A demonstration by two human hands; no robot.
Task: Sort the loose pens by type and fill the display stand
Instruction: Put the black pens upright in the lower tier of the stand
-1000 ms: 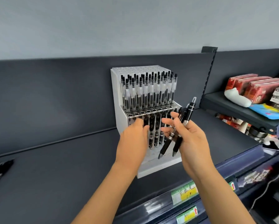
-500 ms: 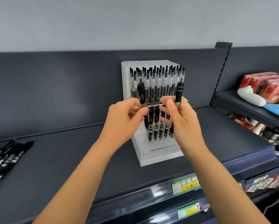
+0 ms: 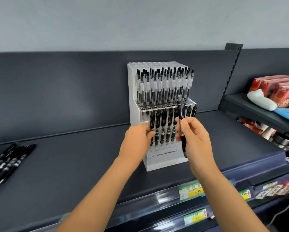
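A dark grey shelf (image 3: pixel 73 156) is carrying a white display stand (image 3: pixel 133 91) near its back edge, and loose pens (image 3: pixel 4 163) are lying at its left edge. The right hand (image 3: pixel 197 141) is nearer the free slots, its fingers (image 3: pixel 184 123) pinching a black pen (image 3: pixel 181 111) upright, tip down, just before the lower row's right end. The left hand (image 3: pixel 137 139) is gripping the leftmost lower-row pen (image 3: pixel 152 120).

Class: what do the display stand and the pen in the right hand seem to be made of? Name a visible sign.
Display stand: probably matte white plastic, smooth moulded walls. Pen in the right hand: likely black plastic, glossy highlights.
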